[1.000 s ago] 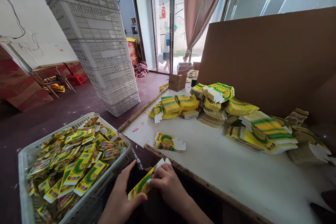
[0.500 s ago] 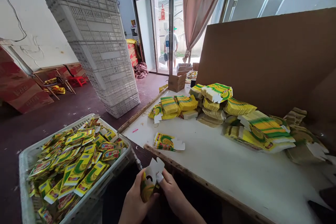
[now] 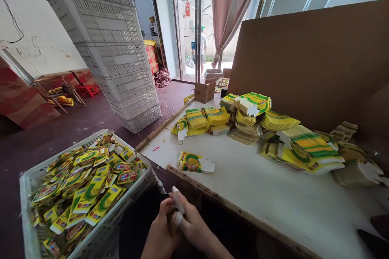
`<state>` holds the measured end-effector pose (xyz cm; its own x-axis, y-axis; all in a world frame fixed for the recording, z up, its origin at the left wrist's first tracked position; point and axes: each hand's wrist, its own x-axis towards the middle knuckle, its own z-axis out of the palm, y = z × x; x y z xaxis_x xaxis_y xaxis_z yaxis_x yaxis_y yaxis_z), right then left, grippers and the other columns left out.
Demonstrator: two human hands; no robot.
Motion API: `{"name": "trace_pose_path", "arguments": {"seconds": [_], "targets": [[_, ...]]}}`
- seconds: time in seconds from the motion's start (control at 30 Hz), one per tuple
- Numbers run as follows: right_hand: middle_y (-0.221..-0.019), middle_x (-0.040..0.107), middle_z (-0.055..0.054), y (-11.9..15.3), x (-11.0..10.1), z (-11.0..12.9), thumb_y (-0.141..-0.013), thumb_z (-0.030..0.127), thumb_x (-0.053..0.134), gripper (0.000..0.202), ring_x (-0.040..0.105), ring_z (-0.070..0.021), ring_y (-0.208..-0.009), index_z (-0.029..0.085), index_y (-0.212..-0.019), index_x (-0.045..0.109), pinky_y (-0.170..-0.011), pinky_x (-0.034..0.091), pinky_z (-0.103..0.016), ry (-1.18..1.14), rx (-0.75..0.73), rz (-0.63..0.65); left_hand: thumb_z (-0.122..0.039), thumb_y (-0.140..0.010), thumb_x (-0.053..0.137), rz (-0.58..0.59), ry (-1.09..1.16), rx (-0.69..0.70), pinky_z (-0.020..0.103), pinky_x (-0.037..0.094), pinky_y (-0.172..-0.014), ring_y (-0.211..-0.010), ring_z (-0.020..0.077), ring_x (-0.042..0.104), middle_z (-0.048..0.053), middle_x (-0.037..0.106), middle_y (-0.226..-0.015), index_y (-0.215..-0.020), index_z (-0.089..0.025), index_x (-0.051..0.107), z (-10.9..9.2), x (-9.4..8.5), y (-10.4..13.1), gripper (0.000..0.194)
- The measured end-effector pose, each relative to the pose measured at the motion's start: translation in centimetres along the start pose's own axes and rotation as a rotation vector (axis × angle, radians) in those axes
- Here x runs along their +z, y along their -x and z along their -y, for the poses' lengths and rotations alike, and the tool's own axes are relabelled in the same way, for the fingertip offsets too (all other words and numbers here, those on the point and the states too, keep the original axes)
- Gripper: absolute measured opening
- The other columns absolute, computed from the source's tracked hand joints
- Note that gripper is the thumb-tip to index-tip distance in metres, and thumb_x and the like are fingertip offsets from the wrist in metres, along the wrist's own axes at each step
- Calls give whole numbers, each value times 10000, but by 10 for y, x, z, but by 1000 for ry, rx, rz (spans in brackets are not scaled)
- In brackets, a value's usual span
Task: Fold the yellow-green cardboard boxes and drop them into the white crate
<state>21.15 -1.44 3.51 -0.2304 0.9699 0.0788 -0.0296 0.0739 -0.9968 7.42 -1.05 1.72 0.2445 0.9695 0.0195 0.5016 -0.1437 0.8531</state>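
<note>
My left hand and my right hand meet in front of my lap, at the near edge of the table. Both are closed around a small yellow box, mostly hidden by the fingers. White coverings show on some right fingertips. Just beyond them, a flattened yellow-green carton lies on the white table. To my left, a white crate holds many yellow boxes.
Stacks of folded yellow cartons stand along the table's back, before a large brown board. Tall grey crates rise at the left. A person is outside the glass door.
The white flaps of the box, open and upright before, no longer show; my right hand has moved over the box top. The person outside has turned and shifted slightly.
</note>
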Motion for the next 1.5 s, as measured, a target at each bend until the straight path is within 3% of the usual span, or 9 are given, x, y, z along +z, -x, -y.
{"name": "trace_pose_path", "arguments": {"seconds": [0.13, 0.3, 0.57, 0.8, 1.0, 1.17, 1.27, 1.43, 1.5], "targets": [[-1493, 414, -138, 7, 1, 11, -840, 164, 567, 503, 422, -283, -1355, 227, -1338, 537, -1085, 390, -404, 338, -145, 110, -272, -710, 532, -27, -3, -45, 334, 562, -704, -809, 235, 712, 78, 706, -985, -1162, -208, 457, 2, -4, -4, 463], [-1389, 541, -139, 4, -5, 8, -863, 88, 483, 404, 532, -240, -1269, 220, -1212, 636, -1045, 446, -398, 391, -190, -10, -341, -687, 585, -219, 16, -26, 417, 565, -767, -868, 265, 690, 112, 672, -1018, -1085, -186, 499, 0, 0, 0, 435], [-1471, 443, -145, 5, -24, 0, -851, 119, 572, 309, 534, -266, -1265, 216, -1125, 677, -1000, 480, -364, 551, -157, 76, -280, -626, 652, -152, -55, 18, 340, 580, -701, -778, 228, 696, 22, 712, -874, -996, -243, 660, -3, -22, 3, 372], [-1305, 588, -63, 1, -40, 7, -805, 102, 610, 241, 604, -198, -1168, 252, -942, 741, -953, 495, -305, 559, -194, 144, -244, -597, 691, -43, -70, 71, 295, 585, -730, -807, 220, 705, 41, 737, -917, -997, -223, 686, -9, -29, -3, 401], [-1346, 545, -122, 1, -36, 8, -745, 18, 603, 344, 590, -238, -1189, 216, -990, 741, -985, 468, -338, 587, -123, 93, -249, -611, 673, -46, -163, 52, 291, 577, -736, -825, 219, 702, 30, 728, -923, -1022, -244, 693, -13, -31, -7, 411], [-1321, 569, -94, 0, -37, 4, -729, 115, 677, 347, 591, -222, -1168, 228, -1056, 706, -991, 463, -340, 449, -135, 130, -303, -617, 665, 0, -120, 25, 323, 571, -782, -868, 239, 699, 56, 731, -958, -1031, -236, 689, -6, -27, -8, 419], [-1214, 636, -92, -16, -49, -1, -741, 102, 624, 514, 650, -197, -1025, 213, -1242, 587, -892, 523, -335, 438, -106, -28, -464, -633, 657, -140, -130, 13, 393, 568, -828, -898, 279, 694, 76, 731, -990, -1039, -215, 666, 5, -50, -19, 476], [-1139, 655, -104, -57, -76, -11, -757, 32, 521, 443, 615, -230, -1044, 177, -1164, 616, -931, 483, -381, 847, 23, -409, -733, -557, 549, -712, -532, -190, 596, 355, -1050, -1239, 443, 491, 195, 588, -1287, -1194, -138, 538, 24, -133, -51, 872], [-1109, 658, -130, -69, -83, -16, -718, -11, 507, 472, 599, -266, -1042, 159, -1141, 629, -931, 465, -414, 910, 55, -450, -807, -545, 479, -818, -586, -250, 610, 330, -1059, -1284, 462, 436, 233, 516, -1358, -1255, -108, 471, 32, -152, -57, 996]]}}
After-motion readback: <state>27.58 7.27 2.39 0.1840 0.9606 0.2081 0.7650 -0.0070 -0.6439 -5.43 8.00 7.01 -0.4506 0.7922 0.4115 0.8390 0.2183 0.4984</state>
